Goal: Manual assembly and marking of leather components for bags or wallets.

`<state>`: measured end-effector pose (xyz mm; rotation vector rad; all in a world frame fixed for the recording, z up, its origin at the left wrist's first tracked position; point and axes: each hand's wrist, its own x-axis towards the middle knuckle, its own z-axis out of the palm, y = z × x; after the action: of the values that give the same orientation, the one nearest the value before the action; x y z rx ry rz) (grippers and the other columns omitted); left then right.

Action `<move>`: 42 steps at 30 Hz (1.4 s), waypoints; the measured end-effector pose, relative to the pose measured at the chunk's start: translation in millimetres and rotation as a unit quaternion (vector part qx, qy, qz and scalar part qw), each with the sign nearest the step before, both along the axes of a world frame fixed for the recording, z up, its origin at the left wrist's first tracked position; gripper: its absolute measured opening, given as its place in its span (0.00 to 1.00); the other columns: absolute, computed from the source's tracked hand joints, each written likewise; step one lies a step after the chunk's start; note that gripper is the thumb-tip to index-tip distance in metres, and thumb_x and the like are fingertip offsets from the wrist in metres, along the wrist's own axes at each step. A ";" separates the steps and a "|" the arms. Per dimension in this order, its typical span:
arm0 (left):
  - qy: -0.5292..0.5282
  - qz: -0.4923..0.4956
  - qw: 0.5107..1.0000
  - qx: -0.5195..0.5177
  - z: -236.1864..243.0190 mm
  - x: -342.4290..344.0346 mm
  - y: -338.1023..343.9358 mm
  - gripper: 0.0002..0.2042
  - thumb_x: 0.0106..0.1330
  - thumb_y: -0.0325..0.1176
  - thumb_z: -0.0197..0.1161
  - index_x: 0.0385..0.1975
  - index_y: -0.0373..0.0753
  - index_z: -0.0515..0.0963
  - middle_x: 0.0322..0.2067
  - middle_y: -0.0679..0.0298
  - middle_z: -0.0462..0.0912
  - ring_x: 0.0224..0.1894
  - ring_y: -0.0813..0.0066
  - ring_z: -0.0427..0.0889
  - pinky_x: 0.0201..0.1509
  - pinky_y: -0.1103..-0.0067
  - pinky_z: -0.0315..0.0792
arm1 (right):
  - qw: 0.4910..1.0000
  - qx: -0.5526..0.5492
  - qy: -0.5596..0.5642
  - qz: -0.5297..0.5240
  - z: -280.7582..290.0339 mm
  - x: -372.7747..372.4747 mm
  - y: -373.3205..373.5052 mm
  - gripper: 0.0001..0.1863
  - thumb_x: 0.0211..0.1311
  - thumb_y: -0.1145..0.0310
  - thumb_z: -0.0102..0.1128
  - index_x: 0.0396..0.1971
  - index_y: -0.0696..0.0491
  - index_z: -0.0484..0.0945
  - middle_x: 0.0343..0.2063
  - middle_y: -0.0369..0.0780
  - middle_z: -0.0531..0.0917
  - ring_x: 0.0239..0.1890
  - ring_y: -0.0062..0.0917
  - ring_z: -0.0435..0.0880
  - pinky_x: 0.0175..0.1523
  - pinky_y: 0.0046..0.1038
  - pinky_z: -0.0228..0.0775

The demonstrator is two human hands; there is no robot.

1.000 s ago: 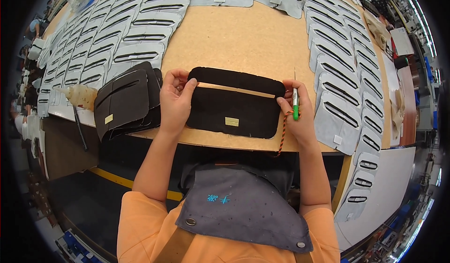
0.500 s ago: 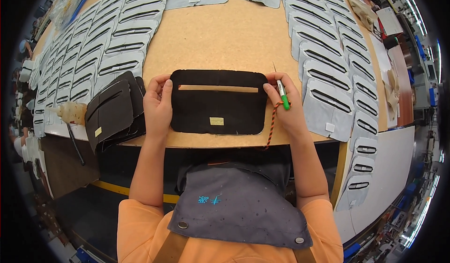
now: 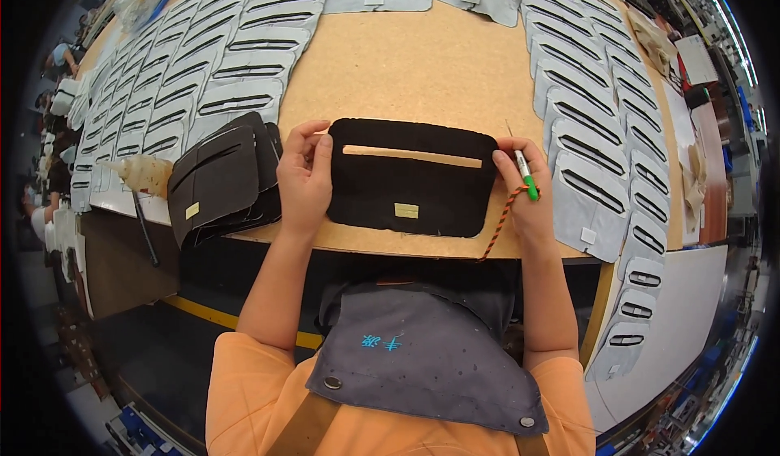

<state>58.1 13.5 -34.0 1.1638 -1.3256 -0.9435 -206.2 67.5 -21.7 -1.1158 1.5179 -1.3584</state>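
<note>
A black fabric panel (image 3: 406,192) with rounded corners lies before me at the table's near edge. Through its long slot the tan tabletop shows, and a small pale yellow label sits low on it. My left hand (image 3: 307,180) pinches the left edge, thumb in front, other fingers partly hidden. At the upper right corner my right hand (image 3: 532,200) grips the panel between thumb and fingers. That hand also carries a white-and-green pen-like tool (image 3: 526,176) with a thin pointed tip. An orange-and-black cord (image 3: 501,222) hangs from it.
Left of my left hand is a stack of black slotted panels (image 3: 213,175), beside a bottle (image 3: 148,173) with yellowish-brown contents. Overlapping rows of grey slotted panels (image 3: 587,163) line both sides of the tan table (image 3: 414,58). A dark rod (image 3: 146,228) sticks out past the left edge.
The whole view has shifted, so everything sits further right in the picture. The black panel is tilted slightly, its right side lower. Both hands stay at its sides.
</note>
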 end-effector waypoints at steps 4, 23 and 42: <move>-0.015 0.008 1.000 -0.010 -0.5 1.6 0.4 0.08 0.67 0.25 0.54 0.44 0.34 0.73 0.25 0.70 0.75 0.26 0.89 0.66 0.29 0.90 0.61 | 1.000 0.003 0.013 -0.001 3.8 2.5 -0.3 0.06 0.62 0.72 0.57 0.36 0.57 0.75 0.24 0.30 0.74 0.27 0.10 0.70 0.31 0.14 0.63; -0.314 0.325 0.891 -0.033 115.2 208.3 24.4 0.08 0.69 0.29 0.51 0.43 0.35 0.74 0.44 0.61 0.75 0.42 0.78 0.74 0.46 0.81 0.70 | 0.993 -0.031 -0.103 0.046 13.5 24.1 9.9 0.08 0.63 0.76 0.53 0.41 0.60 0.73 0.31 0.41 0.79 0.28 0.18 0.78 0.36 0.20 0.72; -0.701 -0.108 0.678 -0.192 14.7 -90.2 -245.9 0.05 0.53 0.26 0.60 0.29 0.34 0.74 0.35 0.57 0.77 0.40 0.63 0.78 0.43 0.70 0.74 | 0.988 -0.047 0.102 -0.107 -8.3 -11.2 53.5 0.08 0.64 0.77 0.49 0.40 0.61 0.73 0.31 0.40 0.79 0.28 0.19 0.78 0.35 0.19 0.74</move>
<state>-32.1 -232.4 -19.3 1.3778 -2.7369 0.3790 -217.4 121.0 -30.1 -1.2079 1.7778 -1.5100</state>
